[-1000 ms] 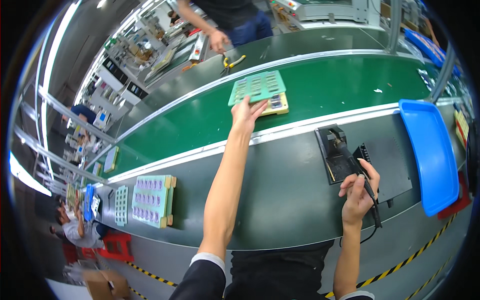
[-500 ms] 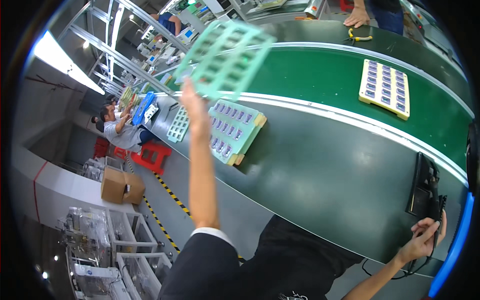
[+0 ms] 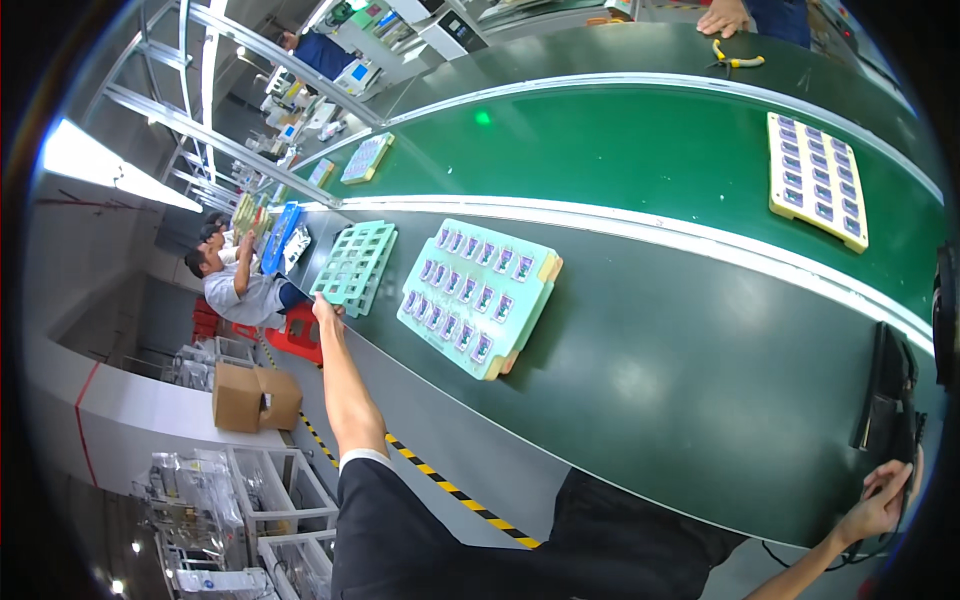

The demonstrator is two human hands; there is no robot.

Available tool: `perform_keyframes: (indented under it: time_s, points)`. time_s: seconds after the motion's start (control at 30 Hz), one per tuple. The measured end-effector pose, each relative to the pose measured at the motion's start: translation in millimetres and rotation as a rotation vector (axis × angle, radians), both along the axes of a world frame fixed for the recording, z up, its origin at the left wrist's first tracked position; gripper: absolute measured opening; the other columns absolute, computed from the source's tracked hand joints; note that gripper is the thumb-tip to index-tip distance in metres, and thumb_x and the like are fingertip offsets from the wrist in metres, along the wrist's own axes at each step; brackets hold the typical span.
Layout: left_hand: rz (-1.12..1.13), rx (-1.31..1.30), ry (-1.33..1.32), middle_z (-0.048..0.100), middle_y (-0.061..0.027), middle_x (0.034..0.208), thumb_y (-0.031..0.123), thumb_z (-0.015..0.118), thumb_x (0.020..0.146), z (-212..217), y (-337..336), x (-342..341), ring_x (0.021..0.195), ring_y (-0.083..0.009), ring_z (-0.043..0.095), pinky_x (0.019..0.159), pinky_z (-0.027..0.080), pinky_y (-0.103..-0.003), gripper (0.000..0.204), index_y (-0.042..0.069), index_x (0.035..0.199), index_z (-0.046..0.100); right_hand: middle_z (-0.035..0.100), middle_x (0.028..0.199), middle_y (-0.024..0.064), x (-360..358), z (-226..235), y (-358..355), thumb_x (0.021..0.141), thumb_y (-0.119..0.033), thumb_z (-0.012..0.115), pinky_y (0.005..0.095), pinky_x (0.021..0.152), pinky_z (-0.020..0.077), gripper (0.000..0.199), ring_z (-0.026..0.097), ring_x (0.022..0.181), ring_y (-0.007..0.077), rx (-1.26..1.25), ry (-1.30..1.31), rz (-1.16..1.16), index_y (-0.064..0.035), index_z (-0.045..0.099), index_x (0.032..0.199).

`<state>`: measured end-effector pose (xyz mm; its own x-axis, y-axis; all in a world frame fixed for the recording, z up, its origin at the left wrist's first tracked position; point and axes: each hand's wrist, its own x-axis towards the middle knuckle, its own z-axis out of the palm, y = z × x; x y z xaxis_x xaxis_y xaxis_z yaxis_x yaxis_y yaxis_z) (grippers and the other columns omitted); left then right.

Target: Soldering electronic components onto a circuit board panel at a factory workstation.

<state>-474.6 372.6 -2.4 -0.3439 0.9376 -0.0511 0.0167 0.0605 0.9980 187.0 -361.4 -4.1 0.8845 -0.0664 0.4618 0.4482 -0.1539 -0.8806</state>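
Observation:
My left hand (image 3: 326,306) stretches to the left edge of the bench, fingers closed on the near corner of a pale green grid frame (image 3: 352,262) with rectangular openings. The frame sits over another green piece lying there. To its right, a pale green tray (image 3: 425,345) carries rows of small purple-grey parts and rests on a yellowish base. At the far right my right hand (image 3: 880,502) pinches a slim black object with a cable (image 3: 912,470), its exact kind unclear. Beside it a black flat-panelled device (image 3: 882,385) stands on the bench.
Beyond a white metal rail (image 3: 600,213) runs a green conveyor belt (image 3: 600,150). On it are a yellow tray (image 3: 818,180) of similar parts and another tray (image 3: 367,158) further left. Yellow-handled pliers (image 3: 737,60) lie near another person's hand (image 3: 724,17). Several people work further off.
My left hand has brought the green frame down and left from above the belt, onto the frame at the bench's left. The filled tray now shows fully. My right hand keeps its hold.

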Motion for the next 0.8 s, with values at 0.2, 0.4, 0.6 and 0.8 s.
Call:
perform_keyframes:
  time_s: [0.2, 0.4, 0.6, 0.8]
  points:
    - [0.336, -0.356, 1.027, 0.065, -0.0150, 0.087, 0.051, 0.044, 0.091, -4, -3, -25, 0.071, -0.0273, 0.064, 0.059, 0.049, -0.040, 0.055, 0.000, 0.096, 0.064, 0.054, 0.073, 0.0030, 1, -9, 0, 0.100, -0.020, 0.043, 0.0186, 0.048, 0.0233, 0.029, 0.041, 0.054, 0.0058, -0.064, 0.091, -0.064, 0.0007, 0.060, 0.089]
    - [0.353, -0.360, 1.612, 0.066, -0.0166, 0.105, 0.047, 0.043, 0.093, -6, -35, 39, 0.099, -0.0354, 0.063, 0.080, 0.050, -0.048, 0.050, 0.005, 0.102, 0.067, 0.053, 0.073, 0.0023, -9, 6, 16, 0.100, -0.023, 0.043, 0.0181, 0.050, 0.0244, 0.032, 0.041, 0.055, 0.0058, -0.037, 0.084, -0.184, 0.0001, 0.061, 0.086]
    - [0.342, -0.326, 1.784, 0.065, -0.0177, 0.107, 0.049, 0.043, 0.093, 28, -33, 1, 0.094, -0.0381, 0.064, 0.078, 0.051, -0.049, 0.053, 0.003, 0.116, 0.057, 0.053, 0.070, 0.0022, -8, -2, 19, 0.100, -0.025, 0.045, 0.0181, 0.050, 0.0260, 0.030, 0.042, 0.055, 0.0059, -0.011, 0.110, -0.095, 0.0002, 0.061, 0.095]
    - [-0.530, 0.230, 0.907, 0.067, -0.0114, 0.093, 0.045, 0.042, 0.096, 37, -53, 143, 0.080, -0.0244, 0.065, 0.068, 0.050, -0.037, 0.048, 0.000, 0.094, 0.061, 0.057, 0.069, 0.0051, -9, 4, 6, 0.098, -0.020, 0.048, 0.0156, 0.046, 0.0351, 0.036, 0.047, 0.054, 0.0064, 0.090, 0.011, -0.113, -0.0014, 0.046, 0.130]
